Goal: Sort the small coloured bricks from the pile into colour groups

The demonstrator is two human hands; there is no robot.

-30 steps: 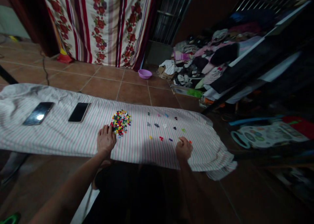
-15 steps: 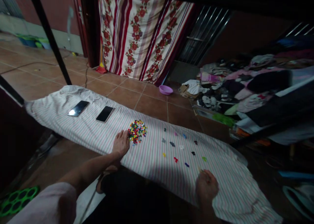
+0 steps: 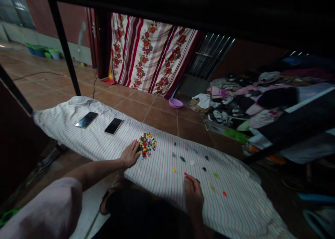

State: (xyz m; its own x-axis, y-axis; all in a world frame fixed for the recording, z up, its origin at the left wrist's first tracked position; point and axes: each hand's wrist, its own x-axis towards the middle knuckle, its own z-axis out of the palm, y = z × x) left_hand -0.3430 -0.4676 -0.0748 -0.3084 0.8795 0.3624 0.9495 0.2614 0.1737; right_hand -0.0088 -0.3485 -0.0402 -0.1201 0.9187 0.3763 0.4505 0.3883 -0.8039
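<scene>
My left hand (image 3: 130, 154) lies flat on the striped cloth (image 3: 162, 183), fingers stretched and touching the left edge of a mixed pile of tiny coloured pieces (image 3: 147, 145). At the near side, my right hand (image 3: 194, 193) has its fingers curled together, fingertips at the small red pieces (image 3: 185, 174). Whether something sits between those fingers is hidden. Small colour groups lie around it: yellow pieces (image 3: 174, 169), white pieces (image 3: 192, 162), black pieces (image 3: 204, 169), lime green pieces (image 3: 216, 175) and orange pieces (image 3: 224, 194). Dark blue pieces (image 3: 198, 181) are partly covered by the right hand.
Two phones, one farther left (image 3: 87, 120) and one nearer the pile (image 3: 113, 126), lie on the cloth. Dark metal posts (image 3: 64, 43) frame the surface. Beyond it are a purple basin (image 3: 176, 103) on the tiled floor and a heap of clothes (image 3: 251, 92).
My right hand has moved left from the lower right to the red pieces. Orange pieces now show near where it was. The left hand stays by the pile; the view has tilted slightly up.
</scene>
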